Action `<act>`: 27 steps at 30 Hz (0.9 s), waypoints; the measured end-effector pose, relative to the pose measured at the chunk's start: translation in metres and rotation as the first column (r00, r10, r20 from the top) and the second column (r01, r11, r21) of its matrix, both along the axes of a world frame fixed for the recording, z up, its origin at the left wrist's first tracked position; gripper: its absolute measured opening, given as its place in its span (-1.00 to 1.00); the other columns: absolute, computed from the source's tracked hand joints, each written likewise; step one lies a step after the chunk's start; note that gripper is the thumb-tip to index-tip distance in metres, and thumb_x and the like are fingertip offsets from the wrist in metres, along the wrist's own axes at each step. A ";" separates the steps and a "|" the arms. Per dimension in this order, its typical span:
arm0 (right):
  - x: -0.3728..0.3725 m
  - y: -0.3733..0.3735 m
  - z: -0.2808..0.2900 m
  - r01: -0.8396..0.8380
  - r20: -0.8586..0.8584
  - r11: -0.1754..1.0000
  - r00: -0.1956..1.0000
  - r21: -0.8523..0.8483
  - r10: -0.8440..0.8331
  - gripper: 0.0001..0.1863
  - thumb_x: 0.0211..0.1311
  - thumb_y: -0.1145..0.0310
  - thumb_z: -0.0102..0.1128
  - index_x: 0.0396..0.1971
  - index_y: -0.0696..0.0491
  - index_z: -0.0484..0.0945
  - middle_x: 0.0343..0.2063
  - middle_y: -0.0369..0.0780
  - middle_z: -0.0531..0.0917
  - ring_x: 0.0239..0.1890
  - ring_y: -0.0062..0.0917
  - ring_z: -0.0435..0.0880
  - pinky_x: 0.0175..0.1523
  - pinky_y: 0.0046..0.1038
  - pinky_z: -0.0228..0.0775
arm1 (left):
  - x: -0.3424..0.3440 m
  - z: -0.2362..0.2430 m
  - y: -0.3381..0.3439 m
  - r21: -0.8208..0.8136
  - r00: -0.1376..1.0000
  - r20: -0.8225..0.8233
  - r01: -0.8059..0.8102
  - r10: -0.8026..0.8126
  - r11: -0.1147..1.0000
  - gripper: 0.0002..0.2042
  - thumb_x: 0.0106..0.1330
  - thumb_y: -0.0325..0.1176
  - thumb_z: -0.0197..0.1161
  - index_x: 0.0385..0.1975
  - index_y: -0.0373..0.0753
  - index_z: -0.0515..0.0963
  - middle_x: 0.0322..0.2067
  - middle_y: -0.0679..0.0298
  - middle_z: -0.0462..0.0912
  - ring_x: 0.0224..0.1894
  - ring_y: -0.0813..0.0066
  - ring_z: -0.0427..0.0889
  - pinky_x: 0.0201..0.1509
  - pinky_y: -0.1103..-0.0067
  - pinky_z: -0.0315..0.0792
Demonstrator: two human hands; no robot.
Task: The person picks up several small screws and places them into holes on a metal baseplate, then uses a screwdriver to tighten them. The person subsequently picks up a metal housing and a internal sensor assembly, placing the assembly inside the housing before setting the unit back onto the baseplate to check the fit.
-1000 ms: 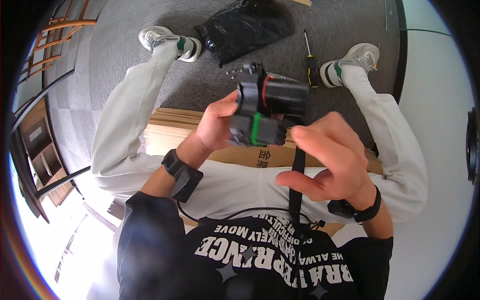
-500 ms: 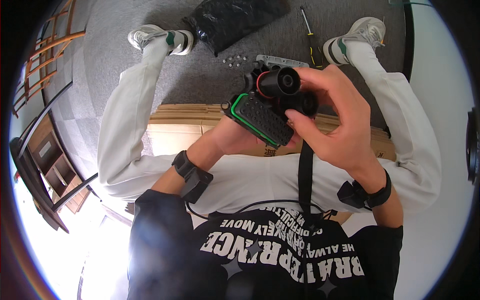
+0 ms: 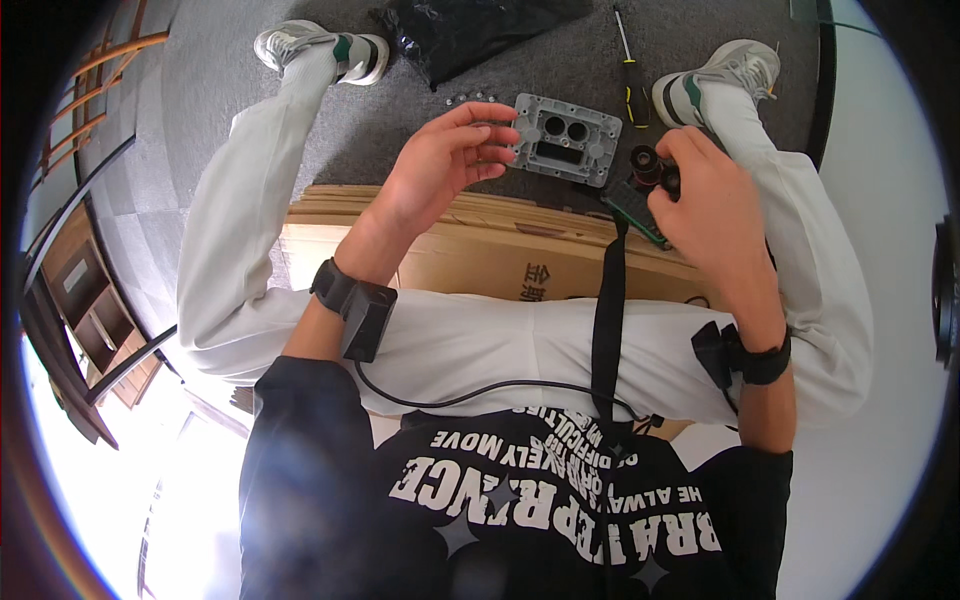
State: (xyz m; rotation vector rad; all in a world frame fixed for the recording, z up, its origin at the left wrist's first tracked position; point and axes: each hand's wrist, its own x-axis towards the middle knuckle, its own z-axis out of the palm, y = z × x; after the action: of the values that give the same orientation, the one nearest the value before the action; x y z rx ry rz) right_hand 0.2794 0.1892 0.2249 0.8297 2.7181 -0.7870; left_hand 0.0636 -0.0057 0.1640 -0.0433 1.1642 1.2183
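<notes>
My right hand [image 3: 712,205] is closed on a black device [image 3: 635,207] with two round barrels and a green seal along its edge, low near the floor beside the cardboard. Part of the device is hidden behind my fingers. My left hand [image 3: 450,155] is empty, its fingers spread apart. Its fingertips come right up to the left edge of a grey housing plate [image 3: 598,150], and I cannot tell whether they touch. The plate lies on the carpet and has two round holes, a rectangular slot and several small holes around its border.
A screwdriver [image 3: 634,92] with a yellow and black handle lies beyond the plate, near my right shoe [image 3: 735,75]. Several small screws [image 3: 470,97] sit left of the plate, below a black plastic bag [image 3: 460,40]. Flat cardboard [image 3: 440,255] lies between my legs, crossed by a black strap [image 3: 607,345].
My left hand has let go of the device and moved away from it, up beside the grey plate. The right hand has carried the device right, down toward the floor, uncovering the plate.
</notes>
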 end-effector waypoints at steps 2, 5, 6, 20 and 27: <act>0.005 0.006 -0.010 -0.014 0.037 1.000 0.999 0.022 0.013 -0.77 0.01 0.47 0.19 -0.27 0.14 0.49 -0.29 -0.12 0.60 -0.34 -0.06 0.65 -0.22 -0.16 0.52 | 0.001 -0.001 0.000 -0.008 0.999 -0.044 0.026 -0.026 1.000 -0.68 0.49 -0.36 0.01 0.17 -0.27 0.46 -0.06 0.28 0.61 -0.07 0.55 0.59 0.06 0.55 0.47; 0.004 0.010 -0.023 -0.010 0.074 1.000 0.997 -0.015 0.011 -0.76 0.04 0.47 0.21 -0.26 0.15 0.48 -0.28 -0.10 0.58 -0.29 -0.07 0.64 -0.18 -0.16 0.51 | 0.006 -0.006 -0.001 -0.025 0.998 -0.044 0.053 -0.054 0.998 -0.69 0.49 -0.34 0.04 0.14 -0.26 0.49 -0.05 0.28 0.60 -0.06 0.54 0.58 0.07 0.55 0.47; 0.002 0.010 -0.028 -0.013 0.035 0.997 0.999 -0.072 0.016 -0.75 0.05 0.48 0.24 -0.24 0.15 0.47 -0.26 -0.09 0.57 -0.26 -0.07 0.63 -0.16 -0.16 0.50 | 0.007 -0.007 -0.001 -0.022 0.998 -0.040 0.049 -0.050 0.999 -0.69 0.49 -0.34 0.04 0.14 -0.26 0.49 -0.05 0.28 0.60 -0.06 0.54 0.58 0.07 0.55 0.47; -0.029 -0.006 -0.106 -0.230 -0.073 0.955 0.973 -0.190 0.220 -0.66 0.09 0.57 0.31 -0.16 0.14 0.39 -0.15 -0.07 0.49 -0.22 -0.04 0.62 -0.15 -0.14 0.52 | 0.019 -0.059 -0.006 -0.203 0.990 -0.066 0.105 -0.121 0.973 -0.74 0.46 -0.35 0.04 0.05 -0.21 0.55 -0.09 0.29 0.59 -0.07 0.53 0.56 0.04 0.54 0.45; -0.030 -0.011 -0.117 -0.213 -0.116 0.963 0.974 -0.168 0.195 -0.64 0.09 0.59 0.30 -0.11 0.13 0.42 -0.15 -0.09 0.50 -0.19 -0.04 0.63 -0.13 -0.13 0.52 | 0.022 -0.070 -0.009 -0.222 0.986 -0.076 0.130 -0.150 0.966 -0.74 0.48 -0.33 0.01 0.04 -0.21 0.55 -0.08 0.30 0.59 -0.08 0.54 0.56 0.04 0.54 0.44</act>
State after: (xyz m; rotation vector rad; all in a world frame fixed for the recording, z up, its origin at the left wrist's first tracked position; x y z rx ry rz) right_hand 0.2497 0.1781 0.1079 0.4745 2.7076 -1.0308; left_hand 0.0858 -0.0143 0.0943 -0.0682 1.3548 0.9733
